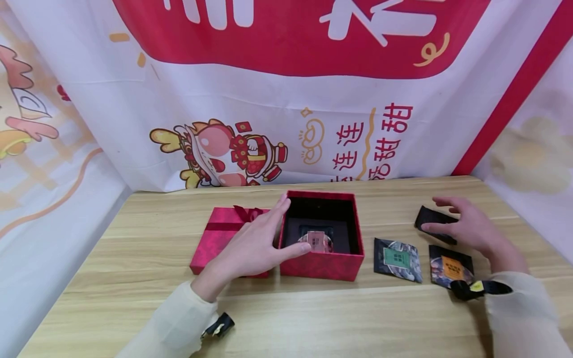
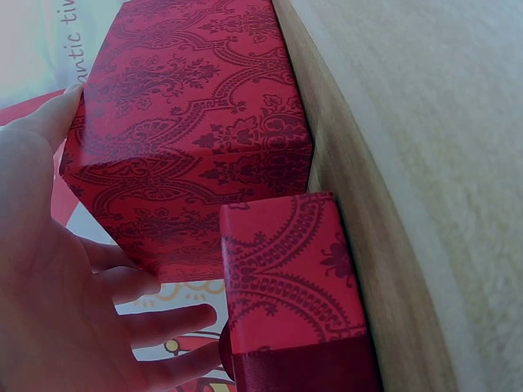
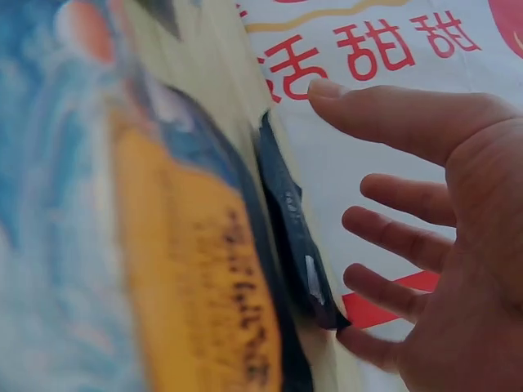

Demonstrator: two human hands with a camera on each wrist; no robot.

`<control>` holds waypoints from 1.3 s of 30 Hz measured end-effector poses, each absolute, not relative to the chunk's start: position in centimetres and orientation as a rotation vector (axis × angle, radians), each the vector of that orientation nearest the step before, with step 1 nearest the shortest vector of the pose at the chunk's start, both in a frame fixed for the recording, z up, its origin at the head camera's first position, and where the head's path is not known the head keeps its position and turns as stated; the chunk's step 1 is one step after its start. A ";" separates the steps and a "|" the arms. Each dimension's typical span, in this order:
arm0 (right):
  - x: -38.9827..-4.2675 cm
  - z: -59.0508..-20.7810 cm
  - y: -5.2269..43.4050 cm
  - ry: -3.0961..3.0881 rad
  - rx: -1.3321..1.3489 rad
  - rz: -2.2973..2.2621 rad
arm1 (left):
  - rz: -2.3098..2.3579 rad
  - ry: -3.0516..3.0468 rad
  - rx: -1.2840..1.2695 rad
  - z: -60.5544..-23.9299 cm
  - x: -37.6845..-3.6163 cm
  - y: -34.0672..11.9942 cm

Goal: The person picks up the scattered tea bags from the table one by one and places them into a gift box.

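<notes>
Head view: left hand [image 1: 255, 246], fingers spread, rests on an open red cardboard box [image 1: 321, 263]'s rim; right hand [image 1: 465, 223], fingers straight, touches a flat black foil sachet [image 1: 433, 217], likely light, slippery, best pinched by edges.

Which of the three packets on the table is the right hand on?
The plain black packet farthest back; the right hand touches it. The green-label packet and orange-label packet lie nearer, untouched.

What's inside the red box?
Inside the red box lies one packet on a dark lining. The front wall and the left hand on the rim hide the nearest part of the floor.
</notes>
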State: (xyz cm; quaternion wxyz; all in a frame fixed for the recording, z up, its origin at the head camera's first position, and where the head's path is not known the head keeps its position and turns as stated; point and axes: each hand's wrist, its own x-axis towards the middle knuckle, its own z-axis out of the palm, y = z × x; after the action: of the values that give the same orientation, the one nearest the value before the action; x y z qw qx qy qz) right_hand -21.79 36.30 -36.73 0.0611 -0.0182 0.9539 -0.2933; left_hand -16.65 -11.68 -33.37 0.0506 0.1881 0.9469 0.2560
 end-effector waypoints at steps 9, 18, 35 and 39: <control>-22.2 -38.0 36.3 2.906 -0.134 -0.790 | 0.782 2.878 0.562 -33.4 -16.7 -11.7; -22.1 -38.3 37.0 2.918 -0.118 -0.687 | 0.788 2.871 0.559 -33.3 -16.8 -11.7; -22.1 -38.1 36.8 2.948 -0.132 -0.603 | 0.787 2.869 0.559 -33.1 -16.7 -11.7; -22.2 -37.9 36.7 2.945 -0.124 -0.604 | 0.792 2.869 0.569 -33.2 -16.7 -11.7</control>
State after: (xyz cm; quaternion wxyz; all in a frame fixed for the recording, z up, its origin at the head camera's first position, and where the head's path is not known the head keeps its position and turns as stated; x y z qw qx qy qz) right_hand -22.21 36.70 -37.94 0.0662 -0.0410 0.9766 -0.2004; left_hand -16.69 -11.73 -33.25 0.0558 0.1875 0.9453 0.2609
